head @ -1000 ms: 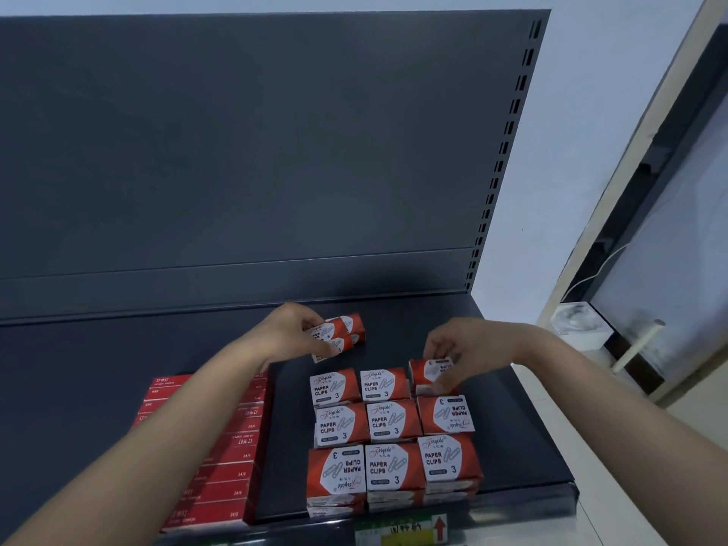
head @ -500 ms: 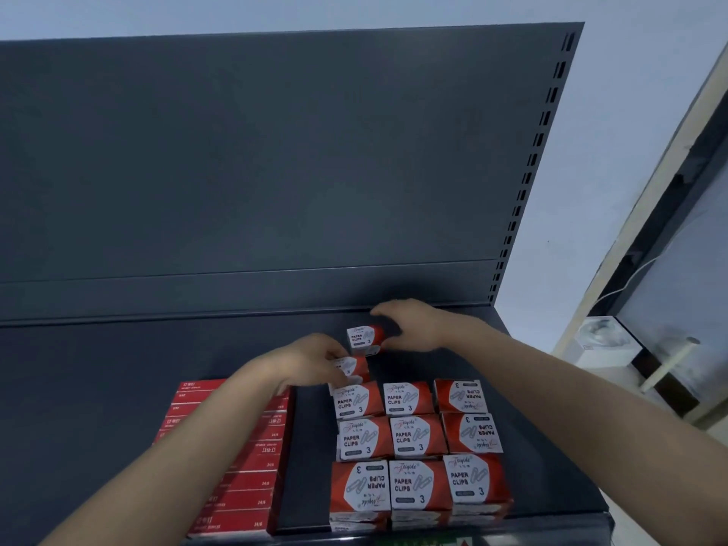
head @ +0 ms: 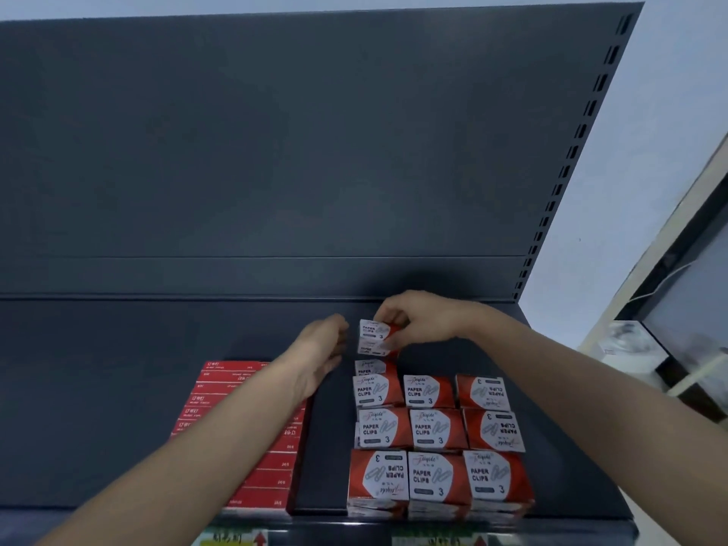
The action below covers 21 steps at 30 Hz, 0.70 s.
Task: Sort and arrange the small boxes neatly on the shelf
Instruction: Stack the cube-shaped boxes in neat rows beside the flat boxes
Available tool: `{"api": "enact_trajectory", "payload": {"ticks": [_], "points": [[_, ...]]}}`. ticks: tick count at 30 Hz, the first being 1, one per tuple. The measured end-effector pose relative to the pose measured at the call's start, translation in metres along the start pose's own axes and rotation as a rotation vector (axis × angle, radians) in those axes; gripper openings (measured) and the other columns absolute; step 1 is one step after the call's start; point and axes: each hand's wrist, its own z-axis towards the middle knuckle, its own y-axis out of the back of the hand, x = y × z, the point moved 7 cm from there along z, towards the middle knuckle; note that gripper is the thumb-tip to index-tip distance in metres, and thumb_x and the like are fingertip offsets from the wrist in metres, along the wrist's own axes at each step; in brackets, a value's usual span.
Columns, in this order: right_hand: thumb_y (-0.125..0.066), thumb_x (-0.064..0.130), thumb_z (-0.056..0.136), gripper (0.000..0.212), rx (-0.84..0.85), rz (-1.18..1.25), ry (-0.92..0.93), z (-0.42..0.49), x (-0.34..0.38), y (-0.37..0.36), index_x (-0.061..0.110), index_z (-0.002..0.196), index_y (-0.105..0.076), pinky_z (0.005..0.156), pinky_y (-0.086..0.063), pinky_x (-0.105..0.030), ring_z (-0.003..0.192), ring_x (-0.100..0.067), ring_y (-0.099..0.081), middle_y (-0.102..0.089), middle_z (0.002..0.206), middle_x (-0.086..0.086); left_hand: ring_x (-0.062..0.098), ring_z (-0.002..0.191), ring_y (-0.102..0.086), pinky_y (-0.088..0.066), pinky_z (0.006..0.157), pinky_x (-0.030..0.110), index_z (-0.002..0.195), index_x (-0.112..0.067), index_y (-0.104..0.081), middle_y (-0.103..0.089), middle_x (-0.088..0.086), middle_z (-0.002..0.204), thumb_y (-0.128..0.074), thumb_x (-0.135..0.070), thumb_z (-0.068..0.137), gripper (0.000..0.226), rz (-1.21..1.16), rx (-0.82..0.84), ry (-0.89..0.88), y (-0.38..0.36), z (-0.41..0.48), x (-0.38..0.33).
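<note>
On shelf (head: 118,388), paper-clip boxes (head: 437,429) right of flat boxes (head: 268,478), perhaps two stacked behind.

Dark grey shelf (head: 118,388), red flat boxes (head: 252,447) at left, paper clip boxes (head: 433,431) in rows at right

L hand (head: 320,354) loose, R hand (head: 419,321) pinching.

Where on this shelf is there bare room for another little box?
Wide bare shelf left of the staple boxes; more behind the middle and right columns of paper clip boxes. The strip between the stacks is narrow, under the left hand.
</note>
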Motion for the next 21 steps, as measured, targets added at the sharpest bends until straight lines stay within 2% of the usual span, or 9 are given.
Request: {"api": "enact_trajectory", "payload": {"ticks": [3, 5, 7, 9, 11, 14, 16, 19, 21], "points": [[-0.066, 0.026, 0.084, 0.041, 0.079, -0.086, 0.020, -0.008, 0.008, -0.015, 0.012, 0.121, -0.055, 0.092, -0.048, -0.029, 0.107, -0.016, -0.057, -0.061, 0.120, -0.002, 0.022, 0.116, -0.050, -0.033, 0.104, 0.031, 0.112, -0.007, -0.054, -0.057, 0.007, 0.111, -0.041, -0.023, 0.095, 0.027, -0.050, 0.005, 0.030, -0.002, -0.002, 0.007], [-0.059, 0.029, 0.089, 0.039, 0.107, -0.098, 0.000, -0.011, 0.007, -0.021, 0.014, 0.124, -0.053, 0.093, -0.045, -0.029, 0.111, -0.017, -0.055, -0.058, 0.124, -0.003, 0.024, 0.121, -0.047, -0.032, 0.109, 0.033, 0.129, -0.003, -0.045, -0.052, 0.012, 0.125, -0.041, -0.025, 0.096, 0.040, -0.065, 0.012, 0.037, -0.006, -0.005, 0.011], [-0.049, 0.032, 0.095, 0.040, 0.079, -0.049, -0.044, -0.014, 0.005, -0.020, 0.014, 0.131, -0.048, 0.099, -0.040, -0.029, 0.121, -0.018, -0.050, -0.053, 0.133, -0.003, 0.019, 0.103, -0.054, -0.038, 0.099, 0.031, 0.127, -0.003, -0.046, -0.058, 0.009, 0.108, -0.039, -0.027, 0.097, 0.039, -0.089, 0.025, 0.014, -0.010, -0.010, 0.013], [-0.039, 0.033, 0.099, 0.041, 0.073, 0.024, -0.103, -0.017, 0.001, -0.023, 0.014, 0.135, -0.045, 0.105, -0.034, -0.030, 0.128, -0.019, -0.045, -0.049, 0.139, -0.003, 0.014, 0.082, -0.053, -0.039, 0.094, 0.031, 0.111, -0.010, -0.048, -0.058, 0.004, 0.085, -0.037, -0.032, 0.098, 0.028, -0.105, 0.021, 0.026, -0.015, -0.014, 0.018], [-0.033, 0.034, 0.101, 0.041, 0.129, 0.104, -0.143, -0.020, 0.001, -0.032, 0.013, 0.132, -0.049, 0.104, -0.034, -0.031, 0.124, -0.019, -0.048, -0.054, 0.134, -0.005, 0.018, 0.083, -0.058, -0.041, 0.096, 0.035, 0.101, -0.010, -0.051, -0.063, 0.007, 0.087, -0.036, -0.039, 0.098, 0.033, -0.113, 0.049, 0.039, -0.022, -0.023, 0.021], [-0.028, 0.040, 0.101, 0.046, 0.164, 0.144, -0.146, -0.030, 0.004, -0.034, 0.016, 0.136, -0.045, 0.109, -0.031, -0.032, 0.128, -0.018, -0.046, -0.051, 0.137, -0.003, 0.031, 0.100, -0.064, -0.048, 0.090, 0.037, 0.104, -0.004, -0.063, -0.069, 0.018, 0.106, -0.037, -0.049, 0.095, 0.052, -0.075, 0.100, 0.060, -0.029, -0.031, 0.028], [-0.027, 0.045, 0.099, 0.051, 0.054, 0.188, -0.146, -0.043, -0.003, -0.018, 0.020, 0.143, -0.034, 0.110, -0.024, -0.029, 0.138, -0.016, -0.033, -0.038, 0.149, 0.002, 0.028, 0.095, -0.066, -0.050, 0.086, 0.034, 0.101, -0.009, -0.065, -0.071, 0.015, 0.100, -0.036, -0.053, 0.094, 0.053, -0.066, 0.084, 0.031, -0.026, -0.040, 0.027], [-0.032, 0.062, 0.090, 0.060, -0.370, 0.537, -0.178, -0.090, -0.036, 0.007, 0.032, 0.143, -0.033, 0.106, -0.024, -0.024, 0.138, -0.009, -0.030, -0.034, 0.150, 0.012, 0.018, 0.088, -0.068, -0.048, 0.090, 0.036, 0.101, -0.018, -0.065, -0.074, 0.005, 0.094, -0.033, -0.061, 0.090, 0.054, -0.161, 0.062, 0.023, -0.023, -0.037, 0.040], [-0.035, 0.073, 0.082, 0.070, -0.670, 0.821, -0.231, -0.129, -0.061, -0.001, 0.037, 0.141, -0.033, 0.114, -0.023, -0.033, 0.138, -0.009, -0.031, -0.035, 0.149, 0.014, 0.004, 0.073, -0.067, -0.049, 0.069, 0.026, 0.091, -0.019, -0.061, -0.073, -0.010, 0.077, -0.027, -0.055, 0.094, 0.050, -0.225, 0.072, -0.018, -0.023, -0.048, 0.051]]}}
